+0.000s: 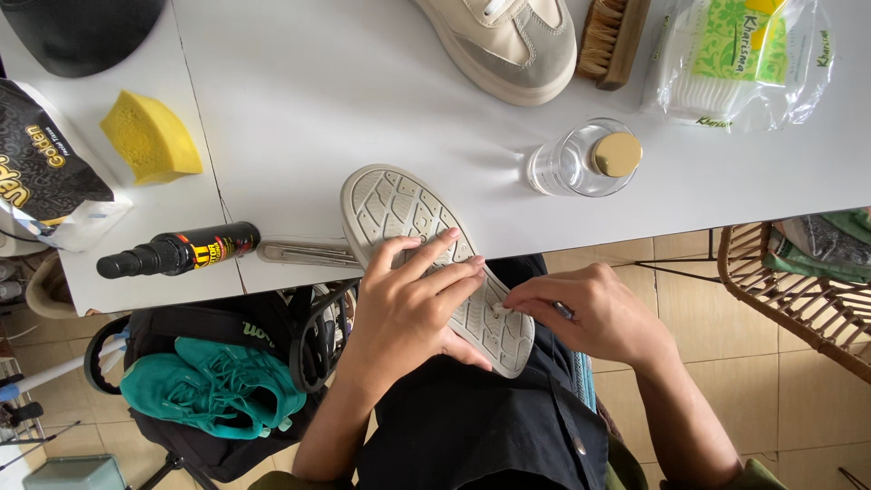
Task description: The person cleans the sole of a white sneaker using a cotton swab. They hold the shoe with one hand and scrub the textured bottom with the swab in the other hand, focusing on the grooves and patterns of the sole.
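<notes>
White and wide, the surface (363, 82) spreads beyond both hands, its front edge just above the person's lap. A pale shoe (435, 263) lies sole-up across that edge, toe on the surface and heel over the lap. The left hand (408, 304) grips it around the middle, fingers spread over the grooved sole and thumb tucked under the side. The right hand (590, 313) is pinched shut on a thin dark-handled tool (562, 310), its tip touching the sole near the heel, just beside the left fingertips. Below the left hand, on the floor, a dark bag (218, 390) holds teal sneakers (213, 386). Beyond the right hand sit a second pale shoe (508, 41), a packet of cotton swabs (735, 59), a clear jar with a gold lid (585, 161) and a brush (612, 38). Left of the left hand lie a yellow sponge (150, 136) and a black spray bottle (177, 251).
</notes>
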